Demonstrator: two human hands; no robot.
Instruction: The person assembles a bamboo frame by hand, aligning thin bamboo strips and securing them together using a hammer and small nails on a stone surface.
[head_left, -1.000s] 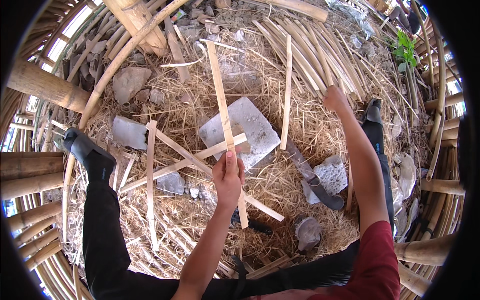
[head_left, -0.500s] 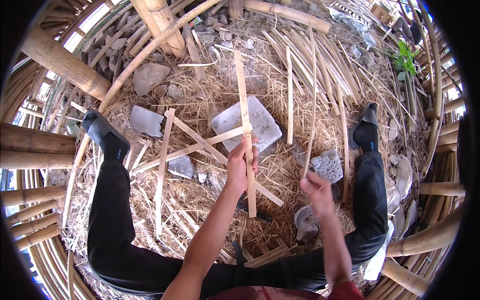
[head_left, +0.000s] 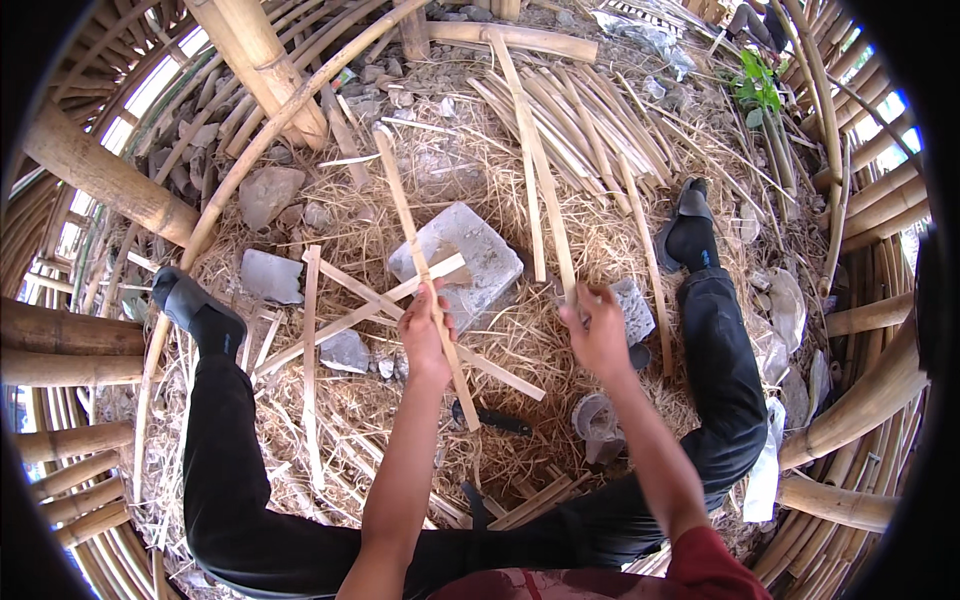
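Observation:
In my left hand [head_left: 427,338] is a flat bamboo strip [head_left: 404,212], gripped near its lower half and leaning up and to the left. My right hand [head_left: 600,335] grips the lower end of a second, longer bamboo strip [head_left: 540,165], which points away from me. Beyond and between the hands lies a pale stone block [head_left: 487,262]. Crossed bamboo strips [head_left: 345,322] lie to the left, one with its end over the block. Below my left hand, a dark-handled tool [head_left: 500,420] is partly hidden in the shavings.
Bamboo shavings and straw cover the ground. A pile of split strips [head_left: 590,125] lies at far right. A porous stone [head_left: 632,312] and a whitish container [head_left: 597,420] sit near my right arm. My legs stretch out either side; bamboo poles [head_left: 110,165] frame the space.
The view has shifted. My left hand's strip has tilted to the left. The strip in my right hand has swung leftward at its far end and turned its flat face into view.

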